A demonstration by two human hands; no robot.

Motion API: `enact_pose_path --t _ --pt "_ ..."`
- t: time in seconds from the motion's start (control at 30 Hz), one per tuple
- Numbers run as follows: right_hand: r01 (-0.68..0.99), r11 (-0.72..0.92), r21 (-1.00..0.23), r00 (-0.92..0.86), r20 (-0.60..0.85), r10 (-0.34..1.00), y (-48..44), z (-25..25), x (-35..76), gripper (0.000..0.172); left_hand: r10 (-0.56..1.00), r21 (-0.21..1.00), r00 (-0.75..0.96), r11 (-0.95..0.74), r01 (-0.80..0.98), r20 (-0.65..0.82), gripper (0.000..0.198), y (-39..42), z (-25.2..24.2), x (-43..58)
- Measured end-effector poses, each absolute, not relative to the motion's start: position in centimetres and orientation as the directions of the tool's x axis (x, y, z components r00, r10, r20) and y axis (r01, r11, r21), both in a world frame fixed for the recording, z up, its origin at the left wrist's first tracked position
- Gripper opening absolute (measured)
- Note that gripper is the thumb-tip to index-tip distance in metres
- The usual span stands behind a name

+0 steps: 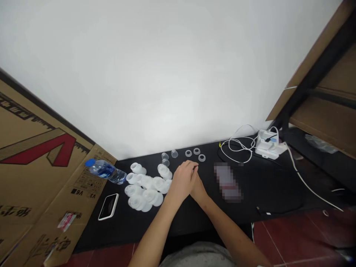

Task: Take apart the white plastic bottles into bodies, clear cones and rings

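My left hand point(183, 177) and my right hand point(198, 187) are pressed together above the black table, the left partly over the right. Both have curled fingers; anything between them is hidden. Left of them stands a cluster of white bottle-like pieces point(151, 196) with round openings. One such white piece point(164, 171) is close beside my left hand. Beyond my hands lie three translucent rings, one ring point(201, 158) being nearest. Several small clear cups point(174, 153) sit to the left of the rings. A pixelated flat item point(228, 182) lies right of my right hand.
A water bottle point(105, 170) with a blue cap leans at the left, near a white-edged phone point(108, 206) and a large cardboard box point(41, 163). At the right are a white power strip point(267, 144) and looped cable point(236, 140). A white wall point(167, 74) rises behind.
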State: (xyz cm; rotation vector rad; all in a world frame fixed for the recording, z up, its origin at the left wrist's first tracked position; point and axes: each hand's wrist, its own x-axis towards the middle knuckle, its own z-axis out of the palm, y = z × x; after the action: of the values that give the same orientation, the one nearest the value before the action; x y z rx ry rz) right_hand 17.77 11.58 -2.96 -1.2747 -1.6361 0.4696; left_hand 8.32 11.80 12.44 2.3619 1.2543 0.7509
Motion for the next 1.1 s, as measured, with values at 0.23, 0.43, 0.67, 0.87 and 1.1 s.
enact_pose_path --t 0.23,0.43,0.67,0.87,1.1 --pt "0.297 0.127 -0.947 0.348 0.231 0.909 11.6 -2.8 21.1 0.020 0.930 0.436 0.367 -0.319 0.841 -0.029 0.031 19.2 6.9 15.4" --pt "0.215 0.041 -0.976 0.491 0.144 0.859 11.6 -2.1 21.7 0.034 0.941 0.540 0.325 -0.227 0.811 -0.093 0.018 21.1 4.6 16.0" --pt "0.030 0.019 -0.999 0.416 0.030 0.909 10.9 -1.5 20.7 0.035 0.961 0.743 0.276 -0.182 0.644 -0.003 0.025 21.0 3.9 14.6" --pt "0.077 0.177 -0.981 0.518 0.191 0.834 11.1 -0.6 21.0 0.036 0.982 0.911 0.063 -0.191 0.365 0.180 0.043 16.3 3.0 12.3" --pt "0.151 0.259 -0.954 0.436 0.299 0.849 11.5 -1.3 20.8 0.033 0.955 0.972 -0.178 -0.227 0.067 0.236 0.041 10.7 -0.9 10.0"
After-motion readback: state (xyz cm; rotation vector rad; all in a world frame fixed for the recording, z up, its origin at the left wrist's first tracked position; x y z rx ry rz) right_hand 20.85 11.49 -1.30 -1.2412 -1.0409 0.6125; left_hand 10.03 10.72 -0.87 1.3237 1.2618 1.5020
